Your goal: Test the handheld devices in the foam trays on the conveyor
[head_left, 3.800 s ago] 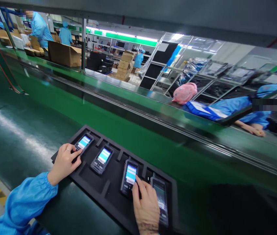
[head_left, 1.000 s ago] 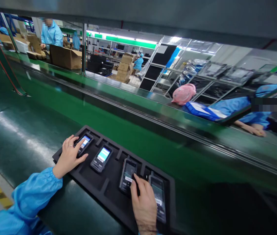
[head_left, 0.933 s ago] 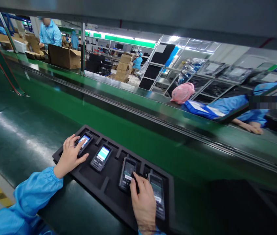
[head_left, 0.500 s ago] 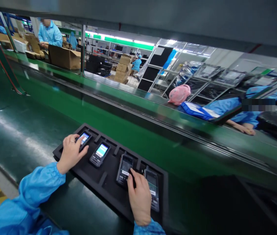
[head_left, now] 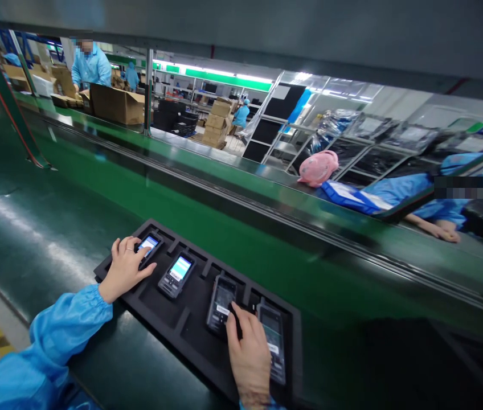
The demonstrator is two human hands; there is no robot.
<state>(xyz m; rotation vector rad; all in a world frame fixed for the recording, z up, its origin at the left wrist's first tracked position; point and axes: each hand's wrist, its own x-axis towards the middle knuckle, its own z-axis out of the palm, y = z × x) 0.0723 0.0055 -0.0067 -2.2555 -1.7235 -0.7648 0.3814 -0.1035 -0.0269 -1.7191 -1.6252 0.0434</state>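
Note:
A black foam tray (head_left: 190, 324) lies on the green belt in front of me with several handheld devices in its slots. My left hand (head_left: 125, 269) rests with fingers spread on the leftmost device (head_left: 148, 245), whose screen is lit. Beside it, the second device (head_left: 177, 273) also glows. My right hand (head_left: 248, 356) lies flat over the tray, fingers between the third device (head_left: 222, 300) and the fourth device (head_left: 272, 339); both of those have dark screens.
The green conveyor belt (head_left: 45, 210) runs left and away. Beyond the raised rail, a person in blue leans on the far side (head_left: 416, 196), next to a pink fan (head_left: 319, 168). Cardboard boxes (head_left: 117, 105) and other workers stand at the back left.
The third device's screen, lit 3.8 s ago, is now dark. My left hand's fingers shifted slightly on the leftmost device. The view wobbled a little; the tray stays put.

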